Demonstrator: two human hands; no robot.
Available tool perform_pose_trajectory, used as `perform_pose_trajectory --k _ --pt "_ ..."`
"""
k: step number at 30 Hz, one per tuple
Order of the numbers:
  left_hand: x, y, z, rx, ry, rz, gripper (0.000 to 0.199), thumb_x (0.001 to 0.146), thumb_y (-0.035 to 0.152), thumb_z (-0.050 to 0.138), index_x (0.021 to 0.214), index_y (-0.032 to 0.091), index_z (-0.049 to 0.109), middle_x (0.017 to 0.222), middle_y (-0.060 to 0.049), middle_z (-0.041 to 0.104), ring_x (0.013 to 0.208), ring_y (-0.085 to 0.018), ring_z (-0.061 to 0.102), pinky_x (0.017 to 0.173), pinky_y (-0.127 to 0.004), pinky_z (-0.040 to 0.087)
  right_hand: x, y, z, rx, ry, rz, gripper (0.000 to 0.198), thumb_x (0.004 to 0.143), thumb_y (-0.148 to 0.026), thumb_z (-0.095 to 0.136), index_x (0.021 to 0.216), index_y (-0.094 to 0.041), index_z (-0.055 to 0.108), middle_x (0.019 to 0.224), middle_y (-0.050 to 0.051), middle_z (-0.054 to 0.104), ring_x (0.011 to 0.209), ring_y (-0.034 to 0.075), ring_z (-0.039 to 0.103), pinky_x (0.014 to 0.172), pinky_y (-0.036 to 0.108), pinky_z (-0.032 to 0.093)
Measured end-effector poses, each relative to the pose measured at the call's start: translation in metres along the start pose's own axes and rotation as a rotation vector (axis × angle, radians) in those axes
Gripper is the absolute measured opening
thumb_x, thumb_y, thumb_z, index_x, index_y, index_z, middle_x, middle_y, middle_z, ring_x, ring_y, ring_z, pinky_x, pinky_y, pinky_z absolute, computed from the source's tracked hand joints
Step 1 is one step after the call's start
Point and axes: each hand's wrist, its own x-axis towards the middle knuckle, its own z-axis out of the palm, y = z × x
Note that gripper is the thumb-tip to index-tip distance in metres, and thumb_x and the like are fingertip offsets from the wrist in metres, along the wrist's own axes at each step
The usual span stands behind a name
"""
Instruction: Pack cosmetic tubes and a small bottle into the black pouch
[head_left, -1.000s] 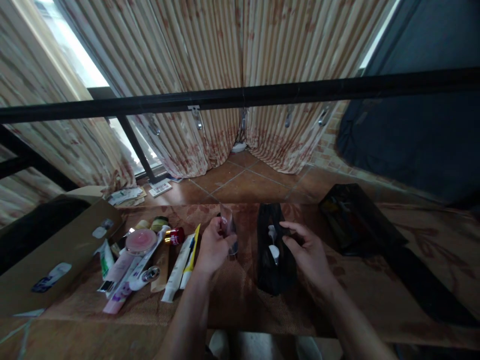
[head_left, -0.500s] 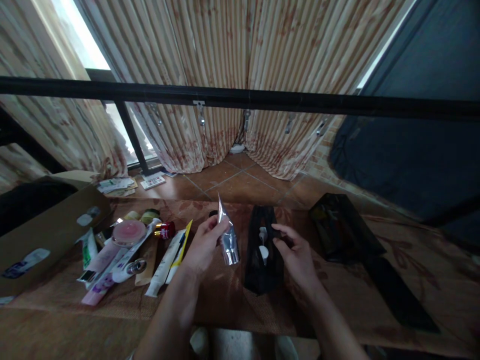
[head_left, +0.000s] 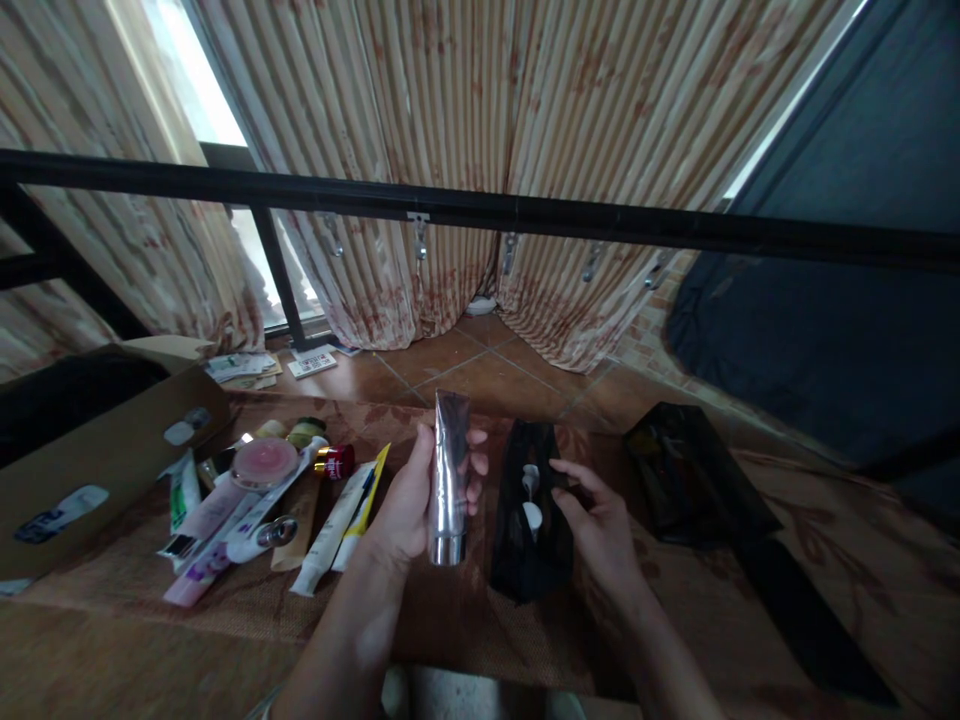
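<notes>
A shiny silver squeeze tube (head_left: 450,470), cap end down and toward me, is held in my left hand (head_left: 409,500), with the fingers wrapped behind it. Just right of it stands a black mesh pouch (head_left: 529,570) with white-topped items (head_left: 532,516) inside. My right hand (head_left: 600,525) pinches the pouch's right edge between thumb and fingers. To the left of my left hand lie a white tube (head_left: 334,530) and a yellow tube (head_left: 367,505). Beyond them is a pile of cosmetics, with a round pink jar (head_left: 264,463) and a red-and-gold jar (head_left: 341,461).
At the left is a cardboard box (head_left: 142,480) with a dark thing inside. A second black pouch (head_left: 697,480) lies at the right, its long flap (head_left: 814,620) stretched toward me. A black metal rail (head_left: 465,205) crosses ahead, before striped curtains (head_left: 442,100).
My left hand has turned the silver tube, so its broad side now faces me and its fingers show behind it. My right hand stays on the pouch edge. The view has shifted slightly.
</notes>
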Motion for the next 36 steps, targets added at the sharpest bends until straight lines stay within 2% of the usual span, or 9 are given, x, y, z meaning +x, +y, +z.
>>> perform_pose_trajectory --k 6,11,18,22,31,36 --pt "0.000 -0.003 0.000 -0.056 -0.084 0.014 0.067 0.079 0.076 0.053 0.108 0.017 0.068 0.079 -0.003 0.061 0.049 -0.009 0.050 0.043 -0.022 0.042 0.001 -0.001 0.000 0.005 0.012 -0.020 0.031 0.079 -0.030 0.062 0.107 -0.021 0.073 0.097 0.006 0.075 0.084 0.022 0.068 0.076 0.035 0.052" --pt "-0.002 -0.003 0.000 -0.105 -0.172 0.057 0.063 0.081 0.071 0.057 0.103 0.013 0.067 0.073 -0.002 0.058 0.046 -0.007 0.047 0.043 -0.021 0.041 0.001 0.002 0.000 0.019 0.022 -0.008 0.032 0.078 -0.030 0.062 0.107 -0.021 0.073 0.101 0.006 0.074 0.085 0.021 0.067 0.077 0.034 0.051" --pt "-0.007 -0.004 0.003 -0.166 -0.272 0.094 0.061 0.078 0.068 0.064 0.099 0.011 0.068 0.068 0.000 0.053 0.048 -0.006 0.045 0.047 -0.019 0.041 0.001 0.003 0.000 0.026 0.012 0.001 0.032 0.078 -0.030 0.062 0.108 -0.021 0.073 0.095 0.005 0.073 0.080 0.020 0.064 0.072 0.031 0.049" --pt "-0.008 -0.007 0.003 -0.143 -0.282 0.113 0.060 0.078 0.067 0.064 0.097 0.010 0.069 0.068 -0.001 0.055 0.050 -0.007 0.047 0.050 -0.020 0.042 0.001 0.003 0.000 0.021 0.013 -0.004 0.032 0.079 -0.029 0.062 0.108 -0.021 0.072 0.089 0.003 0.072 0.076 0.019 0.063 0.070 0.030 0.049" --pt "-0.011 -0.013 0.002 -0.113 -0.287 0.143 0.054 0.078 0.063 0.067 0.090 0.010 0.070 0.060 0.000 0.055 0.044 -0.007 0.047 0.048 -0.019 0.042 0.000 0.002 0.000 0.014 0.027 -0.008 0.033 0.078 -0.030 0.062 0.108 -0.021 0.073 0.097 0.005 0.074 0.082 0.020 0.066 0.074 0.032 0.049" --pt "-0.009 -0.017 0.000 -0.081 -0.235 0.202 0.044 0.078 0.057 0.071 0.079 0.013 0.066 0.057 0.000 0.056 0.044 -0.009 0.051 0.045 -0.019 0.041 0.001 0.005 -0.002 0.001 0.001 -0.013 0.034 0.080 -0.030 0.061 0.111 -0.021 0.072 0.097 0.005 0.073 0.081 0.020 0.065 0.072 0.031 0.049"
